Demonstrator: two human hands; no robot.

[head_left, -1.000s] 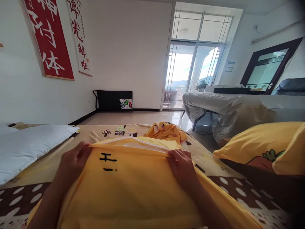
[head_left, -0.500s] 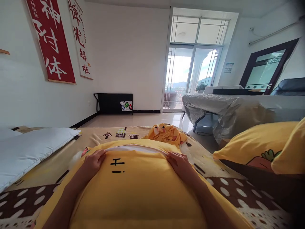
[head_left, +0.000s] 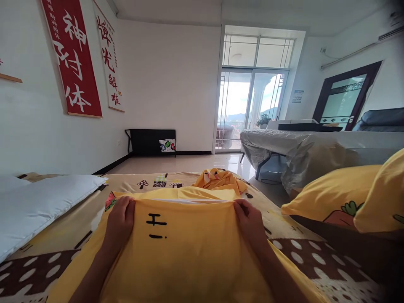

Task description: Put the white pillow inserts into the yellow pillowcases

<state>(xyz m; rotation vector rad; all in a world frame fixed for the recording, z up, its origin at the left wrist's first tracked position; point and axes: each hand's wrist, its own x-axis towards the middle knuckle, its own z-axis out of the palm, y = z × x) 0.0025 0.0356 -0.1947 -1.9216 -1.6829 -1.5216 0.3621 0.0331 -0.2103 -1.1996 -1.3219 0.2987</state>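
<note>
A yellow pillowcase point(head_left: 189, 252) with black "Hi" lettering spreads across the bed in front of me. My left hand point(head_left: 121, 219) pinches its far edge near the left corner, and my right hand point(head_left: 251, 221) pinches the same edge on the right. Between them the edge is drawn taut and nearly straight. A thin white strip of a pillow point(head_left: 186, 201) shows in the opening; the rest of it is hidden by the cloth. A printed carrot pattern peeks out beyond my left hand.
Crumpled yellow fabric point(head_left: 217, 181) lies past the pillowcase. A white pillow point(head_left: 47, 206) rests at left on the patterned blanket point(head_left: 38, 265). Yellow pillows point(head_left: 341, 195) are stacked at right. Farther back stands a plastic-covered table point(head_left: 284, 141).
Both hands have lifted the pillowcase's edge and pulled it tight. The right hand has shifted slightly right. The opening looks narrower, with less white showing. The view has tilted up a little.
</note>
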